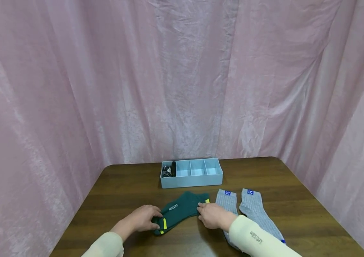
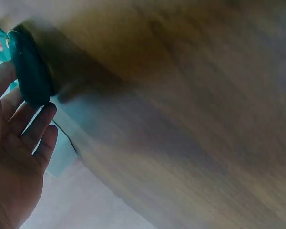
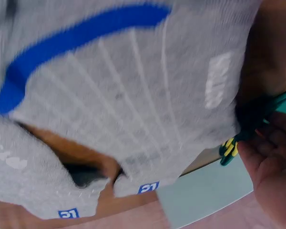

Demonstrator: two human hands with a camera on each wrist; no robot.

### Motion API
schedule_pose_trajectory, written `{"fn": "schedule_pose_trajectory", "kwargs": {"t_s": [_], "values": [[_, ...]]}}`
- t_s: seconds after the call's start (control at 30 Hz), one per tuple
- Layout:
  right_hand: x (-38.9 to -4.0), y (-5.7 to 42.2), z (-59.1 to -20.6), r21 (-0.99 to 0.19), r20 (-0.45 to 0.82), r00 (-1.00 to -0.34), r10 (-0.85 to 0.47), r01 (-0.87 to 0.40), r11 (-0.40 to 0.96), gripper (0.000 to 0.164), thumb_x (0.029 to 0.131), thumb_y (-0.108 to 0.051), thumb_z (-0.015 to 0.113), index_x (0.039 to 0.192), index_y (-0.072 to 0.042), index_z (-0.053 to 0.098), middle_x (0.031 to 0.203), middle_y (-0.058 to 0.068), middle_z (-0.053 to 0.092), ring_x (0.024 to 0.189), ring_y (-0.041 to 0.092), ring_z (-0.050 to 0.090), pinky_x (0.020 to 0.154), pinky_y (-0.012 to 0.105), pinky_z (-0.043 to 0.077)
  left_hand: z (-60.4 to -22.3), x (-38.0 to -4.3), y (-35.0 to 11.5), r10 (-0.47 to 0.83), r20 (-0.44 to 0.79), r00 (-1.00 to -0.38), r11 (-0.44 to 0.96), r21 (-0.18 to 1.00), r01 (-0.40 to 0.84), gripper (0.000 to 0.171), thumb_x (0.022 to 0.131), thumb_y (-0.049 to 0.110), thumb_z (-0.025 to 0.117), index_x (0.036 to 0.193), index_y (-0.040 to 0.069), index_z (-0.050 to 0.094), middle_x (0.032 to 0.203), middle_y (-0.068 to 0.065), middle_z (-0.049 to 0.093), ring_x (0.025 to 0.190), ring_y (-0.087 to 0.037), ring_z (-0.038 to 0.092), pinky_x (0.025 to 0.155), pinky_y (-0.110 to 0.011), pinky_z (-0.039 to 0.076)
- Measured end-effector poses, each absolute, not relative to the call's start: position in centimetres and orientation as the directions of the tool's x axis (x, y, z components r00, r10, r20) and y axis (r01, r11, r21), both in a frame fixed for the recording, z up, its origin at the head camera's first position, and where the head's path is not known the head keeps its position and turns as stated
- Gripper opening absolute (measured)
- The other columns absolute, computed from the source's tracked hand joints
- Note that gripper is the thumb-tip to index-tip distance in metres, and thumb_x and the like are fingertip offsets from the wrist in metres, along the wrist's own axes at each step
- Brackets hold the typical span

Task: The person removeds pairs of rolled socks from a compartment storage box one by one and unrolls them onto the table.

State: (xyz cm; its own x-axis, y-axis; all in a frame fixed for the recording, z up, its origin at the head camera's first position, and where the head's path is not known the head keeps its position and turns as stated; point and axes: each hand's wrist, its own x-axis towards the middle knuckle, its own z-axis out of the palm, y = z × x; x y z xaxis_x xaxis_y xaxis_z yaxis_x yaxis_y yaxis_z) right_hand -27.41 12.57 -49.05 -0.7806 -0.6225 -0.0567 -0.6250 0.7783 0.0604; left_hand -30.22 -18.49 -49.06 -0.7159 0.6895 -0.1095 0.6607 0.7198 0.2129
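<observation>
A pair of dark green socks [image 1: 182, 208], one stacked on the other, lies slanted on the table between my hands. White "COTTON" lettering and yellow stripes show on it. My left hand [image 1: 144, 218] grips the left end, thumb toward me and fingers on the far side. In the left wrist view that green end [image 2: 32, 71] sits between thumb and fingers. My right hand [image 1: 213, 215] pinches the other end of the pair near a yellow stripe; its fingers [image 3: 271, 143] partly hide the fabric. Right beside this hand are two grey ribbed socks [image 1: 259, 210], partly covered by my right forearm.
A light blue divided box [image 1: 192, 181] stands behind the green socks. Its leftmost compartment holds a dark bundle with white markings [image 1: 169, 170]. The grey socks lie flat at the right with blue tags at their far ends. Pink curtains [image 1: 188, 78] hang behind the wooden table [image 1: 120, 192].
</observation>
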Motion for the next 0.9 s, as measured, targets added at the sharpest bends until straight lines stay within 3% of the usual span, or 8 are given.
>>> {"fn": "schedule_pose_trajectory", "kwargs": {"t_s": [0.17,0.4,0.63,0.7,0.77,0.9], "values": [[-28.3,13.1,-49.1,0.011,-0.077,-0.808,-0.584,-0.586,0.810,0.035,0.100,-0.018,0.056,0.131,-0.002,0.063,0.138,0.011,0.058,0.129,0.024,0.053,0.105,0.034,0.043,-49.4,-29.3,-18.0,0.698,-0.075,-0.712,0.711,0.196,0.676,0.039,0.087,0.040,0.075,0.115,0.013,0.074,0.118,-0.002,0.067,0.110,-0.020,0.061,0.094,-0.041,0.050],[-29.2,14.2,-48.9,-0.029,-0.051,-0.818,-0.572,-0.572,0.820,0.034,0.098,-0.011,0.057,0.131,-0.003,0.063,0.140,0.010,0.057,0.131,0.026,0.050,0.108,0.041,0.039,-49.4,-27.9,-16.9,0.724,-0.060,-0.687,0.673,0.279,0.685,0.039,0.091,0.044,0.070,0.118,0.015,0.074,0.108,0.007,0.065,0.098,-0.006,0.058,0.087,-0.033,0.052],[-29.8,14.6,-49.1,-0.107,0.028,-0.812,-0.583,-0.583,0.806,0.032,0.101,-0.018,0.056,0.125,-0.001,0.066,0.136,0.016,0.059,0.129,0.033,0.052,0.106,0.048,0.040,-48.8,-27.3,-15.1,0.778,0.024,-0.628,0.589,0.322,0.742,0.031,0.098,0.041,0.061,0.114,0.019,0.076,0.094,0.018,0.062,0.084,0.002,0.055,0.074,-0.023,0.050],[-29.8,14.6,-49.4,-0.162,0.108,-0.827,-0.552,-0.563,0.811,0.031,0.100,-0.019,0.058,0.121,0.000,0.068,0.133,0.018,0.060,0.125,0.035,0.055,0.103,0.049,0.043,-48.8,-27.7,-14.9,0.773,0.077,-0.630,0.585,0.299,0.754,0.027,0.097,0.036,0.065,0.114,0.018,0.076,0.100,0.013,0.064,0.091,-0.002,0.057,0.079,-0.025,0.052],[-29.7,14.2,-49.8,-0.200,0.198,-0.839,-0.507,-0.541,0.817,0.030,0.099,-0.020,0.060,0.117,0.001,0.070,0.128,0.019,0.063,0.120,0.036,0.058,0.099,0.050,0.046,-48.7,-28.1,-14.7,0.767,0.081,-0.637,0.596,0.280,0.753,0.032,0.093,0.035,0.070,0.119,0.017,0.073,0.116,0.006,0.065,0.107,-0.010,0.058,0.090,-0.032,0.051],[-29.4,13.0,-50.4,-0.239,0.242,-0.866,-0.438,-0.491,0.838,0.037,0.098,-0.026,0.063,0.118,0.004,0.068,0.125,0.022,0.063,0.118,0.038,0.059,0.096,0.051,0.047,-48.6,-28.6,-14.4,0.792,-0.051,-0.608,0.602,0.232,0.764,0.055,0.091,0.041,0.072,0.137,0.015,0.061,0.151,-0.002,0.045,0.141,-0.024,0.038,0.110,-0.048,0.036]]}}
